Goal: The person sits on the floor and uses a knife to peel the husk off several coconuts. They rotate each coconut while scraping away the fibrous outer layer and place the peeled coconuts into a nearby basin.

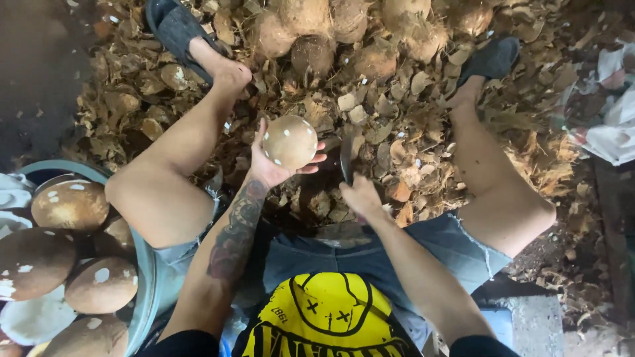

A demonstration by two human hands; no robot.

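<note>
One peeled coconut [289, 141] is sitting in the left hand [274, 165], a little above frame centre, with the palm cupping it from below and the fingers curling up its sides. In the head view it is reading as a hard, round, tan shell with small white nicks; it is probably fairly heavy for its size, rigid and smooth enough to roll, so a cupped grip under its widest part looks like the safest hold. At about three o'clock from the coconut the right hand [360, 195] is closing around the handle of a dark blade [346, 158], which is pointing up toward twelve o'clock just beside the shell.

Underfoot, a thick litter of dry husk chips [397, 145] is covering the ground between the person's bare knees, soft and uneven. At twelve o'clock unpeeled hairy coconuts [311, 53] are piling up, with sandalled feet on either side. At eight o'clock a grey basin [147, 277] is holding more peeled nuts [69, 205]. At three o'clock crumpled cloth or plastic [612, 125] is lying on the dim floor.
</note>
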